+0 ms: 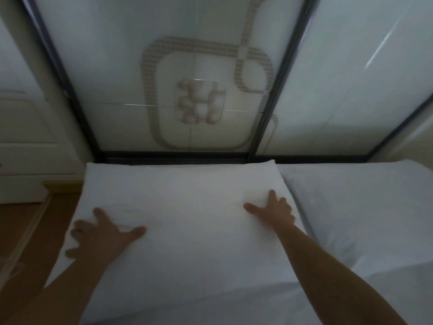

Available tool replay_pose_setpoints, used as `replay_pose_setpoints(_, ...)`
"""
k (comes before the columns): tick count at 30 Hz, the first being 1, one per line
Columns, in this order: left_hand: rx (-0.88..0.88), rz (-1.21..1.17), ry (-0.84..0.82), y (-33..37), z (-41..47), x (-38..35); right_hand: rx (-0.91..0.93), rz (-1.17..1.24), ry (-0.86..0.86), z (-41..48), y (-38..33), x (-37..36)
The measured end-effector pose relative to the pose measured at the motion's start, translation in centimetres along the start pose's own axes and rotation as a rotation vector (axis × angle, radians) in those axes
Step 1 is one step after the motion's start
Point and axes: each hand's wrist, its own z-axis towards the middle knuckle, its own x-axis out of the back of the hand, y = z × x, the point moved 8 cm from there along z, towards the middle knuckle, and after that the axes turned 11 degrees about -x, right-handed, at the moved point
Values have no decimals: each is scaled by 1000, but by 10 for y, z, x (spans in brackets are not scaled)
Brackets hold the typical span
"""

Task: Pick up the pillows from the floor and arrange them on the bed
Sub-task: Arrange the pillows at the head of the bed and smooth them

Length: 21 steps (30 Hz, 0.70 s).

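Note:
A large white pillow [187, 219] lies flat at the head of the bed, up against the headboard. My left hand [100, 233] rests on its left edge with the fingers spread, pressing on the fabric. My right hand [274, 209] lies flat on the pillow's right part, fingers apart. A second white pillow [358, 212] lies beside it on the right, its edge touching the first. The white bed sheet [269, 306] shows below the pillows.
A glossy white headboard panel [203, 95] with dark frame bars and a beige looped pattern rises behind the pillows. A white bedside cabinet [25, 146] stands at the left. Wooden floor [23, 231] runs along the bed's left side.

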Motion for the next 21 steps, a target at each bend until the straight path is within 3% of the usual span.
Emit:
replay_pose_setpoints(4, -275, 311, 55, 41, -9, 2, 254, -222, 156, -7, -34, -11)
replay_pose_setpoints(8, -593, 259, -153, 94, -15, -38, 637, -298, 202, -47, -79, -36)
replay_pose_setpoints(12, -661, 323, -57, 99, -8, -49, 859, -310, 250, -86, -119, -55)
replay_pose_setpoints(14, -684, 371, 34, 97, -5, -46, 893, -302, 274, -89, -126, -60)
replay_pose_setpoints(17, -732, 414, 153, 106, -13, -42, 874, -240, 163, -80, -126, -68)
replay_pose_setpoints(21, -680, 529, 156, 113, -20, -38, 757, -185, 80, -66, -89, -51)
